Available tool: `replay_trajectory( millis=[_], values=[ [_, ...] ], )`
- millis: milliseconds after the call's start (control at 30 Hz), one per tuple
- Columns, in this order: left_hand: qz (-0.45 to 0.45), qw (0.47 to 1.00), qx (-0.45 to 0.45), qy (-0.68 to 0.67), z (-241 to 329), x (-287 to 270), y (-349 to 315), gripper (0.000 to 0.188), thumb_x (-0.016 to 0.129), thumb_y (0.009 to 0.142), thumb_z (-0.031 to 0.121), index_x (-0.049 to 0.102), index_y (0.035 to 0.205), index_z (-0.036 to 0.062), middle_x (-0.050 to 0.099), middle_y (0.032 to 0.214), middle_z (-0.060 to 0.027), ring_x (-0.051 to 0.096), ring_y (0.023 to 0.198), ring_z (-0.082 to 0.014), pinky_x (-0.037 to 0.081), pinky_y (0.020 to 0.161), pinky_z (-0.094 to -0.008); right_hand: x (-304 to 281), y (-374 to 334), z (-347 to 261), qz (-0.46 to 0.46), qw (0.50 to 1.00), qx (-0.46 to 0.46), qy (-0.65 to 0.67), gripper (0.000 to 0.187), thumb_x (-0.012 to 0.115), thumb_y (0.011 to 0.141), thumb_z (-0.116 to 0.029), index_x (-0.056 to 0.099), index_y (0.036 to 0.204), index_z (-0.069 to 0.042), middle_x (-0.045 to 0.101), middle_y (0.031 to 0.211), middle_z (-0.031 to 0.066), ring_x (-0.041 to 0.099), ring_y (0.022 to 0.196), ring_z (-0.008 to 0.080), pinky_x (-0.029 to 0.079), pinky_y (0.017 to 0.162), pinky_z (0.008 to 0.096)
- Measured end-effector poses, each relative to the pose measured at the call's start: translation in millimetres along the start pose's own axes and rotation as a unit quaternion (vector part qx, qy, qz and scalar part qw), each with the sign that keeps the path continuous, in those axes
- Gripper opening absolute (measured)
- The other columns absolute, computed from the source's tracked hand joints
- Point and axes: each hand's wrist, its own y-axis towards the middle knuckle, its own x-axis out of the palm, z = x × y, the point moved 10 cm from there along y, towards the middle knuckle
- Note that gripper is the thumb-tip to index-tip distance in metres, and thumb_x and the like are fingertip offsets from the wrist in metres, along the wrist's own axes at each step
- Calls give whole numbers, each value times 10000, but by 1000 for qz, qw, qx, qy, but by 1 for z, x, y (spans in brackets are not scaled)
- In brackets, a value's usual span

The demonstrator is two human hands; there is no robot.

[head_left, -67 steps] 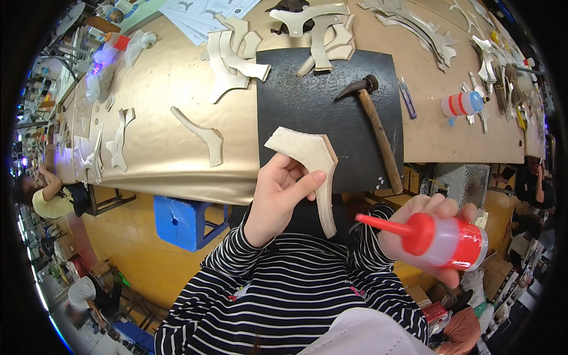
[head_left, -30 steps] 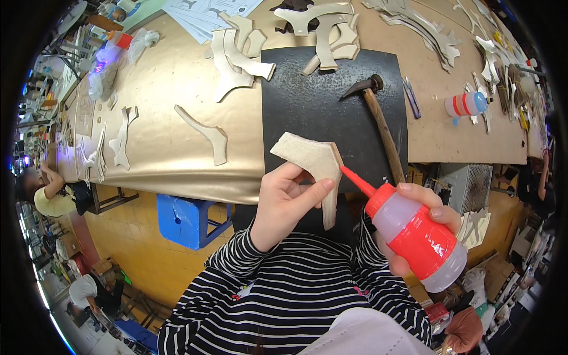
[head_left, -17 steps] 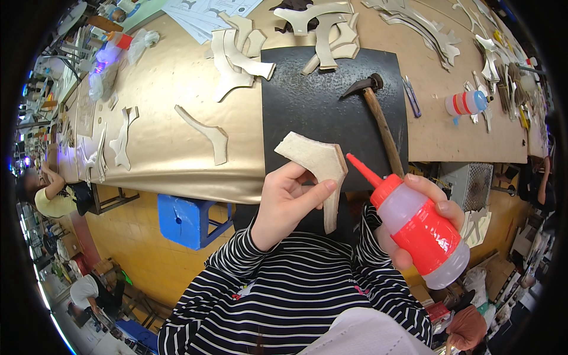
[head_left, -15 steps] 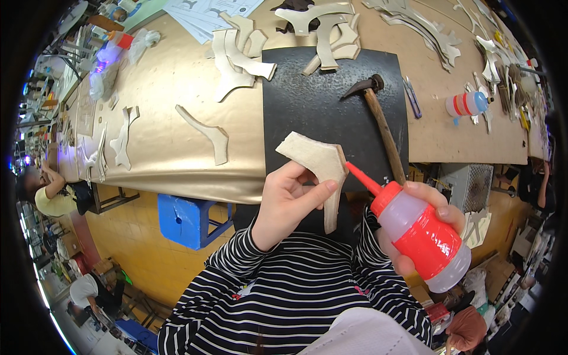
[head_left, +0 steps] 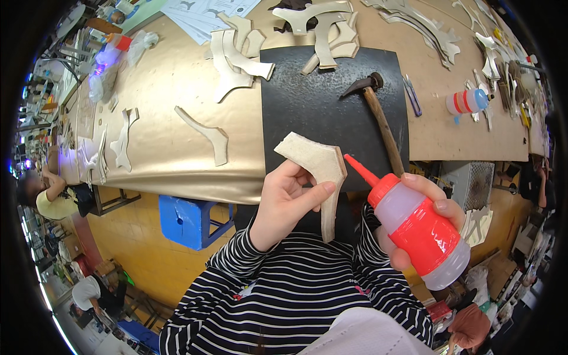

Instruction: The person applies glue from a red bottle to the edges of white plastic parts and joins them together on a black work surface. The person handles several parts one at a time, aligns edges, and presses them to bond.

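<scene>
Pinched between the thumb and fingers of my left hand (head_left: 290,201) is a beige, curved shoe-upper-like piece (head_left: 316,155), held above the front of the black mat (head_left: 319,97). Its long narrow end points down toward me. My right hand (head_left: 435,204) is wrapped round a squeeze bottle (head_left: 423,236), translucent with a red band and a red cap. The bottle tilts up to the left, and its pointed red nozzle (head_left: 360,168) ends just beside the piece's right edge, slightly apart from it. What lies under my left fingers is hidden.
A hammer (head_left: 381,124) lies on the mat, with a slim knife (head_left: 412,94) to its right. Similar beige pieces (head_left: 234,62) are piled at the far side. Another bottle (head_left: 467,102) lies on the right. Below the table's edge stands a blue stool (head_left: 183,220); people work nearby.
The nozzle tip has come slightly up and away from the piece's edge. The piece has turned a little in my left hand, its lower end now reaching further down.
</scene>
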Motion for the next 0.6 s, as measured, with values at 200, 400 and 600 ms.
replay_trajectory(
  millis=[200,400,600],
  values=[
    [-3,1000,-6,-1,0,1,-1,437,655,853,-24,508,1265,-33,629,1067,-80,563,840,-65,399,570,-175,0,-2,4,9,996,46,82,786,733,797,-504,360,1240,27,574,1120,363,672,815,299,569,680,273],
    [-6,1000,-11,-2,-1,2,-2,447,657,854,-18,503,1274,-31,629,1062,-78,560,834,-62,395,570,-173,-4,-1,5,31,998,30,42,799,733,799,-500,351,1239,47,589,1087,359,672,798,298,570,668,280],
    [-8,1000,-17,-1,-2,2,-3,453,665,853,-10,504,1275,-27,630,1053,-77,558,825,-60,392,568,-175,2,3,4,13,1000,23,11,794,677,831,-536,340,1239,55,611,1045,321,674,785,303,570,613,278]
  ],
)
